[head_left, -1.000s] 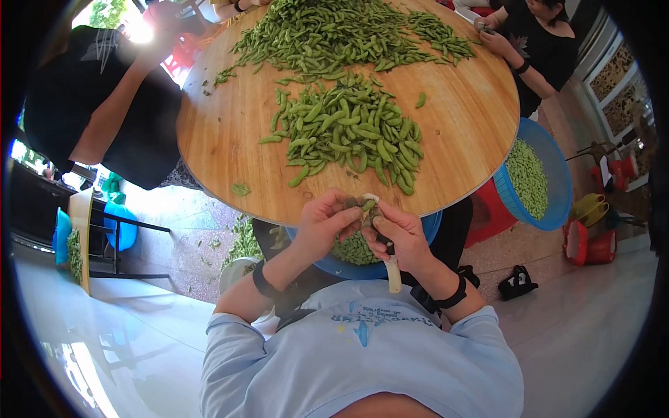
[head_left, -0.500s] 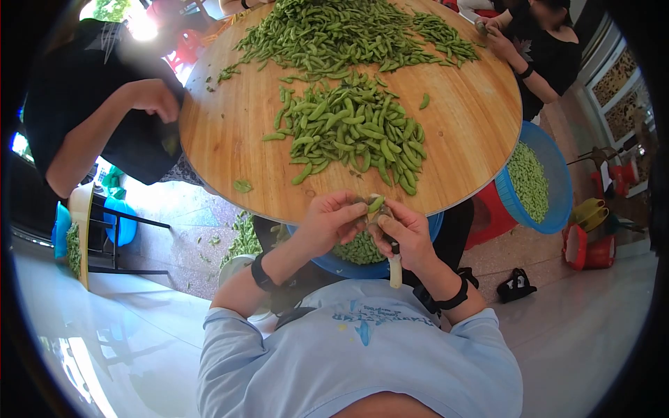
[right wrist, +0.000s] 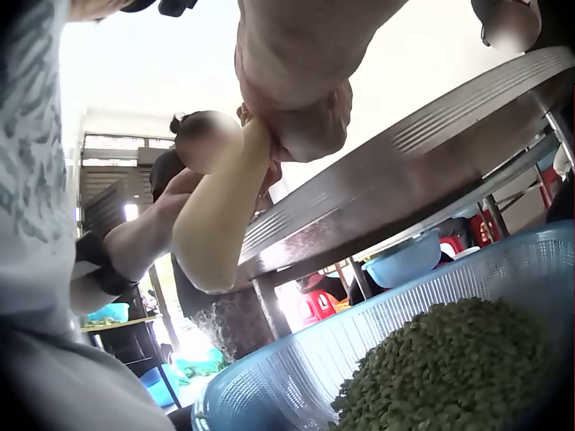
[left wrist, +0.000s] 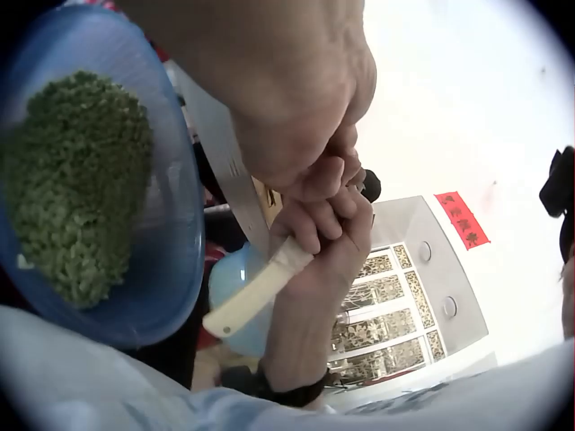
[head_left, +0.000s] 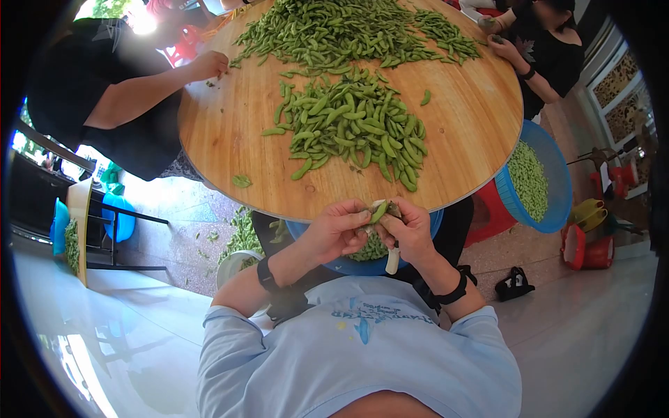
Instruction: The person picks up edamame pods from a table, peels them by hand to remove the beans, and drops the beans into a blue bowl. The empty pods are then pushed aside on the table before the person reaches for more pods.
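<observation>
Both hands meet over the near edge of the table, above a blue basket of shelled beans [right wrist: 449, 368]. My left hand [head_left: 333, 230] pinches a green pod [head_left: 379, 212] at one end, its fingertips almost touching the other hand. The right hand [head_left: 411, 233] curls round a tool with a pale handle [left wrist: 256, 292] that points down toward the lap, its thumb close to the pod. The tool's working end is hidden by the fingers. In the right wrist view the handle [right wrist: 216, 220] hangs below the fist.
On the round table [head_left: 244, 150] lie a near pile of pods [head_left: 352, 129] and a larger one [head_left: 334, 35] behind. Another blue basket [head_left: 561, 188] stands right of the table, a white bucket [head_left: 226, 272] on the left. People sit at left and back right.
Both hands stay together, with the pod now tilted more upright between them. The person at left has reached an arm onto the table edge. The near pile looks much the same.
</observation>
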### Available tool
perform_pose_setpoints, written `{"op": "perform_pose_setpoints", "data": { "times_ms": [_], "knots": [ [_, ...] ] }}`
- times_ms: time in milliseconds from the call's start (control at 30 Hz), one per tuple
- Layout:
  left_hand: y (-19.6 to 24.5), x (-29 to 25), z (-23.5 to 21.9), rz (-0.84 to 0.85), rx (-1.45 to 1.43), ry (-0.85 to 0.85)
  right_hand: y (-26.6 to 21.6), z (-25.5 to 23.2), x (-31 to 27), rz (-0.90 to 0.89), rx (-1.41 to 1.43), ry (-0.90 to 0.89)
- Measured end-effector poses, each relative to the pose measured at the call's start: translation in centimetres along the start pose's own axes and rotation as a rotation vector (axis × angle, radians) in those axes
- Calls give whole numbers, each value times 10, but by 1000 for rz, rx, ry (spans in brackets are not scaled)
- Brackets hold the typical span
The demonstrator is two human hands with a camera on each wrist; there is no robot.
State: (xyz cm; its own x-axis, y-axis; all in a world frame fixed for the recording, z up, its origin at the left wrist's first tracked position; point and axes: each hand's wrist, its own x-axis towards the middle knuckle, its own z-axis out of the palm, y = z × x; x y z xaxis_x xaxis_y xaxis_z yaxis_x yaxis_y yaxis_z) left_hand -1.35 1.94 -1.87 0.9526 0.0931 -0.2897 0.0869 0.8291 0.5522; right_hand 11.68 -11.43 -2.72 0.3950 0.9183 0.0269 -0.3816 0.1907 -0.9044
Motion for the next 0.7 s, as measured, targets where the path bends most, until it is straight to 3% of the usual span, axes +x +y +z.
{"op": "perform_pose_setpoints", "data": {
  "times_ms": [67,133,167,233,267,333,367,433,467,533,700],
  "knots": [
    [1,1,1,13,50,16,1,0,1,11,16,26],
    [5,0,2,199,628,84,0,3,3,123,-25,131],
    [9,-2,4,195,628,83,-1,3,2,123,-23,134],
    [15,-8,9,424,1299,110,-2,3,-1,119,-160,95],
    [17,-8,9,424,1299,112,-3,5,-1,120,-160,93],
    [21,-6,10,650,1511,23,-4,7,-2,88,-181,86],
    [19,-7,10,651,1509,23,-4,8,-2,88,-182,86],
    [14,-9,11,350,1079,126,-5,11,-3,80,-173,119],
    [13,-9,11,350,1080,124,-6,12,-4,79,-174,119],
    [12,-9,13,188,781,139,-8,14,-5,73,-199,137],
    [10,-5,4,116,515,108,-8,11,-5,79,-211,142]
  ]
}}
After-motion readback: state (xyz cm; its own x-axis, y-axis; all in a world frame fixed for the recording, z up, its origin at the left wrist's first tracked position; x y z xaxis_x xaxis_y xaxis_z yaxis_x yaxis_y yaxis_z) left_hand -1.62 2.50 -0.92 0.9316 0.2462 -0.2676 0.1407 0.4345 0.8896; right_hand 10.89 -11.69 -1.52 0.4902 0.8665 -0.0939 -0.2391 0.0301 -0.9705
